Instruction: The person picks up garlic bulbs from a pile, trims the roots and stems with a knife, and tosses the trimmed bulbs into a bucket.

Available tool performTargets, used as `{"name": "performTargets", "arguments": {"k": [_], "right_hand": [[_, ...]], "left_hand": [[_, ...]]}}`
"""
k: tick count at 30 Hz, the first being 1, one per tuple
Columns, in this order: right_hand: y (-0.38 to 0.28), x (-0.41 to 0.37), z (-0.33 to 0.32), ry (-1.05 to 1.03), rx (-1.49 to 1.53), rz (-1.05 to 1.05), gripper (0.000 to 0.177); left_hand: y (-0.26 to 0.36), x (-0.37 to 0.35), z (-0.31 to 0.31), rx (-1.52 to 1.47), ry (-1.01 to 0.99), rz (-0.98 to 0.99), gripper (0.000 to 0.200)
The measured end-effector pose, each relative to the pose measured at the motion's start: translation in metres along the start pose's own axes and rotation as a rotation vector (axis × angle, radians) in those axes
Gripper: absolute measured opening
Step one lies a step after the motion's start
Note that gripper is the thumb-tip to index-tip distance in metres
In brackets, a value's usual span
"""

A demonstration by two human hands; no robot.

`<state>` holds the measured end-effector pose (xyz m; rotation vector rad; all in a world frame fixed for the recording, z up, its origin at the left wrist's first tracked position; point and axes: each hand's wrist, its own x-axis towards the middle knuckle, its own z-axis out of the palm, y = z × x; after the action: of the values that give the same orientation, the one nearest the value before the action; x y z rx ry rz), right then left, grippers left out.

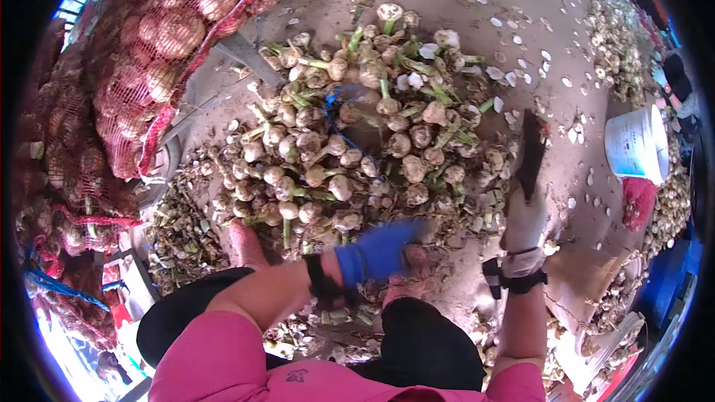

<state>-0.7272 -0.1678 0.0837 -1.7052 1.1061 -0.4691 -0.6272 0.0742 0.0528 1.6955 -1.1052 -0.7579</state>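
Observation:
My right hand (525,223), in a pale glove, is closed around a long dark blade-like tool (531,150) that points away from me. Its exact kind is too dark to make out. My left hand (383,251), in a blue glove, is smeared by motion at the near edge of a heap of garlic bulbs (320,152). Its fingers cannot be made out, nor whether anything is in them. Many bulbs in the heap carry green or dry stalks. A blue string (331,108) lies across the heap.
Red mesh sacks of garlic (175,33) stand at the left. Cut stalks (182,231) lie beside my bare foot (248,244). At the right are a white bucket (629,143), a cardboard piece (585,279) and more garlic (618,41). Loose skins dot the floor (439,11).

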Motion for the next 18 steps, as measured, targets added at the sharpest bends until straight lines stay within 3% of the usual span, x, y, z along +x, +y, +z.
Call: {"name": "performTargets", "arguments": {"k": [2, 3, 5, 6, 9, 12, 15, 18], "right_hand": [[0.004, 0.008, 0.005, -0.053, -0.008, -0.078, 0.02], [0.004, 0.004, 0.012, -0.11, -0.086, -0.045, 0.02], [0.027, -0.004, 0.038, -0.228, -0.2, -0.064, 0.021], [0.029, -0.014, 0.052, -0.253, -0.236, -0.065, 0.021], [0.024, -0.047, 0.092, -0.425, -0.17, 0.007, 0.023], [0.009, -0.065, 0.114, -0.591, 0.442, 0.232, 0.027], [-0.024, -0.062, 0.096, -0.657, 0.906, 0.579, 0.03], [-0.008, -0.069, 0.092, -0.511, 0.617, 0.359, 0.025]], "left_hand": [[-0.047, 0.023, -0.069, 0.488, 0.338, -0.056, 0.038], [-0.052, 0.034, -0.113, 0.737, 0.417, 0.009, 0.043], [-0.118, 0.013, -0.148, 1.121, 0.251, -0.509, 0.049], [-0.144, 0.005, -0.155, 1.151, 0.257, -0.32, 0.054], [-0.058, 0.011, -0.114, 0.734, 0.238, -0.279, 0.058], [-0.03, -0.007, -0.025, -0.114, 0.269, -0.251, 0.059], [0.002, 0.001, -0.005, -0.569, 0.332, -0.234, 0.063], [0.001, 0.001, 0.009, -0.601, 0.317, -0.173, 0.066]]}}
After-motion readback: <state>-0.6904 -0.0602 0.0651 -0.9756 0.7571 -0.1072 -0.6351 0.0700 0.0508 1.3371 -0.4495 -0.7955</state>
